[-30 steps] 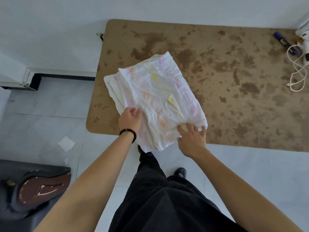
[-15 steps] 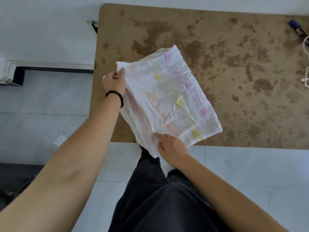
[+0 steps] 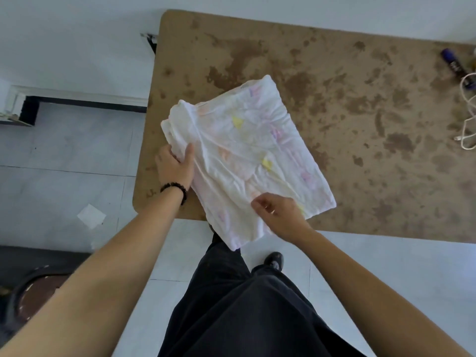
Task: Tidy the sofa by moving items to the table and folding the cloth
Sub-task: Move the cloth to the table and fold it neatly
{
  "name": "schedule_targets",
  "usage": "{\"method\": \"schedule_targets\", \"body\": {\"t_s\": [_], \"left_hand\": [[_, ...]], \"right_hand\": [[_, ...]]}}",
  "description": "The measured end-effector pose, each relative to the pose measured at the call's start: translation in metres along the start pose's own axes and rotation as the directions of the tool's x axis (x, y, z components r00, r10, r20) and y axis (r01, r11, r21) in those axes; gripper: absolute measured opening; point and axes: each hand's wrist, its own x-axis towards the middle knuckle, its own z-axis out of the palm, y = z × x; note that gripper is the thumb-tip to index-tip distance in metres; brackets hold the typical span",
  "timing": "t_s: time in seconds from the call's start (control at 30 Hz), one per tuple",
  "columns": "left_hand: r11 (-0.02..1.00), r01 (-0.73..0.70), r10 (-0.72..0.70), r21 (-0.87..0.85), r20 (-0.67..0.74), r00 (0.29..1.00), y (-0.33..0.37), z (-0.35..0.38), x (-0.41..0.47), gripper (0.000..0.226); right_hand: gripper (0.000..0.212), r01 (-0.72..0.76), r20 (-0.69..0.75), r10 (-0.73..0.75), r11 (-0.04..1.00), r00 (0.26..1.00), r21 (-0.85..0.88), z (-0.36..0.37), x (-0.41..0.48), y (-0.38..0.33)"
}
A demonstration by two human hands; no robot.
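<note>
Folding looks nearly done: white patterned cloth (image 3: 257, 155), already a layered rectangle, overhangs the stained table (image 3: 360, 112) edge, left hand (image 3: 176, 167) gripping its bunched side, right hand (image 3: 280, 215) pinching its near edge.

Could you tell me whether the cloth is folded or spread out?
Folded: the cloth shows stacked layers at its left edge, gripped by the left hand.

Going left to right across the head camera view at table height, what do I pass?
Paper scrap on the floor → left hand → folded cloth → blue marker → white cable.
</note>
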Motion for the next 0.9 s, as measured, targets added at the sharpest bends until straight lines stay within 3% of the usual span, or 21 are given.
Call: {"method": "schedule_targets", "body": {"t_s": [0.1,0.17,0.27,0.43,0.5,0.57,0.67,0.73,0.9], "left_hand": [[0.992,0.121,-0.122,-0.030,-0.044,0.992,-0.031,0.019,-0.071,0.088],[0.981,0.178,-0.181,-0.080,-0.032,0.983,-0.048,0.033,-0.114,0.102],[0.960,0.255,-0.258,-0.113,-0.014,0.966,-0.057,0.053,-0.155,0.126],[0.958,0.217,-0.204,-0.185,0.090,0.975,-0.043,0.064,-0.182,0.136],[0.969,0.221,-0.208,-0.111,0.118,0.971,-0.041,0.063,-0.188,0.127],[0.924,0.340,-0.317,-0.177,0.146,0.937,-0.043,0.058,-0.192,0.110],[0.662,0.601,-0.464,-0.449,0.384,0.798,-0.048,0.039,-0.203,0.048],[0.597,0.654,-0.437,-0.465,0.495,0.751,-0.049,0.020,-0.221,0.023],[0.576,0.619,-0.260,-0.535,0.598,0.758,-0.042,-0.029,-0.242,0.025]], "right_hand": [[0.027,-0.139,-0.387,0.122,0.990,0.914,-0.016,-0.036,0.005,0.032],[0.052,-0.303,-0.478,0.243,0.952,0.844,-0.052,-0.052,0.007,0.061],[0.076,-0.435,-0.356,0.432,0.897,0.828,0.078,-0.067,0.004,0.093],[0.042,-0.362,-0.160,0.433,0.867,0.887,0.342,-0.066,-0.015,0.100],[0.040,-0.363,-0.076,0.442,0.812,0.894,0.458,-0.064,-0.023,0.100],[0.044,-0.353,-0.018,0.431,0.763,0.902,0.542,-0.065,-0.033,0.101],[0.043,-0.334,0.035,0.394,0.726,0.918,0.601,-0.073,-0.051,0.103],[0.035,-0.342,0.109,0.356,0.697,0.928,0.631,-0.081,-0.064,0.103],[0.033,-0.308,0.204,0.233,0.671,0.951,0.674,-0.105,-0.084,0.085]]}}
